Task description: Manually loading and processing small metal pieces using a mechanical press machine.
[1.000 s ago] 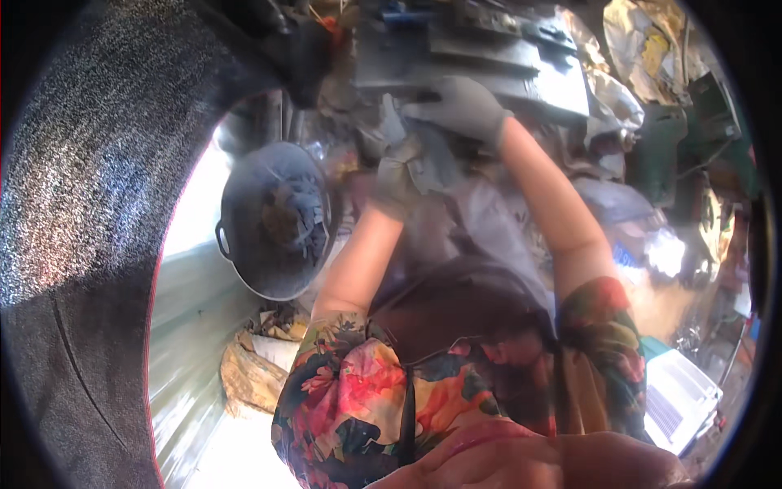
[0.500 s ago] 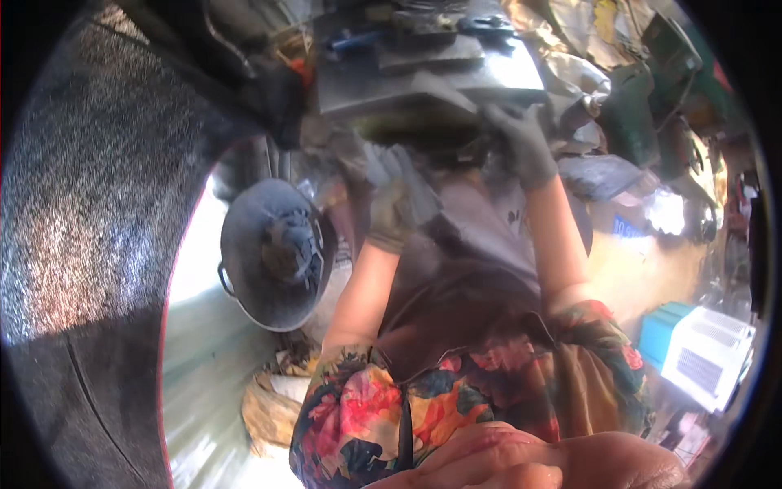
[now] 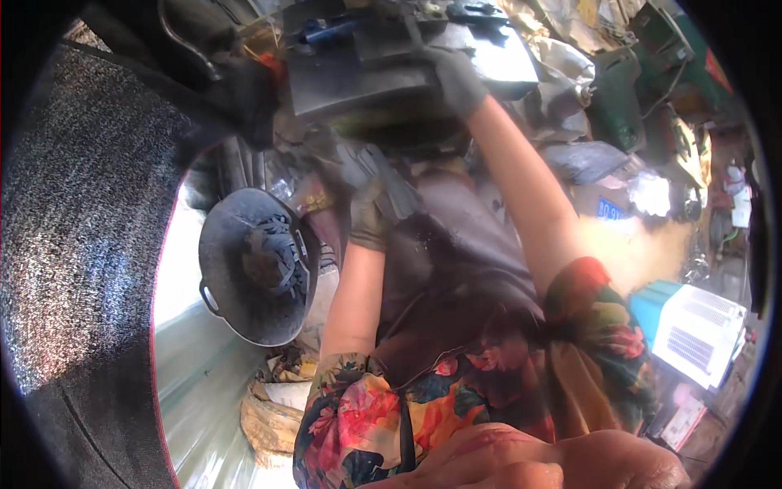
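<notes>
My left hand (image 3: 368,213), in a grey-brown work glove, is closed around several flat grey strips (image 3: 383,181) that point up and away from me. My right arm stretches forward over a dark metal bench machine (image 3: 350,88). The gloved right hand (image 3: 458,80) is at the machine's top, by a thin upright grey piece (image 3: 413,31). Blur hides whether its fingers grip that piece. To the left stands a round black pan (image 3: 236,277) with side handles. More grey strips (image 3: 285,257) lie inside it.
A dark apron (image 3: 456,261) covers my lap. Crumpled sacks (image 3: 562,69) and green metal parts (image 3: 623,98) crowd the far right. On the right is a white and teal box (image 3: 692,330). A brown paper sack (image 3: 269,424) sits below the pan, and dark mesh (image 3: 90,212) hangs at left.
My right hand has moved forward and left, from the machine's near right edge to its top. The left hand still holds the strips and has shifted little. The whole view has turned slightly.
</notes>
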A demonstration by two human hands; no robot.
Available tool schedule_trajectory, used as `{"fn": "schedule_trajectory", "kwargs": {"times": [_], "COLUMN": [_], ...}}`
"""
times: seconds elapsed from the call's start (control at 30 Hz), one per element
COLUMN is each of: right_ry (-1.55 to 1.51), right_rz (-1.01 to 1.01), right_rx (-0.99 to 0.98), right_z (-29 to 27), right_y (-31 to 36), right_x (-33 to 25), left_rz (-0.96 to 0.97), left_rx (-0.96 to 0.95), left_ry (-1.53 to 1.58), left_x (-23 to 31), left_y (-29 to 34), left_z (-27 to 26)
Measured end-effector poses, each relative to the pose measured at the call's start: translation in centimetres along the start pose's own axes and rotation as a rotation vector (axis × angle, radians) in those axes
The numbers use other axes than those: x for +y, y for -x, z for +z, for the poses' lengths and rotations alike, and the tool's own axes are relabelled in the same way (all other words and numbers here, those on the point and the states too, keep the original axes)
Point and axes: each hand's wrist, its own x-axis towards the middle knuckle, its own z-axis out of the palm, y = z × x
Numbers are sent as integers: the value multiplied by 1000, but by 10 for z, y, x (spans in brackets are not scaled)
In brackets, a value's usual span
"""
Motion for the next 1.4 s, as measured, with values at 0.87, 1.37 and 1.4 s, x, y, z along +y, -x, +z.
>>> {"fn": "schedule_trajectory", "kwargs": {"times": [0.87, 1.37, 1.4], "right_ry": [1089, -498, -437], "right_rz": [-235, 163, 32], "right_rx": [-370, -149, -96], "right_z": [15, -43, -39], "right_y": [89, 67, 58], "right_x": [39, -4, -2], "left_rz": [-63, 38, 39], "left_rx": [-69, -2, 15], "left_ry": [-64, -161, -167], "left_x": [-12, -14, -14], "left_y": [-11, -9, -10], "left_z": [-3, 21, 18]}}
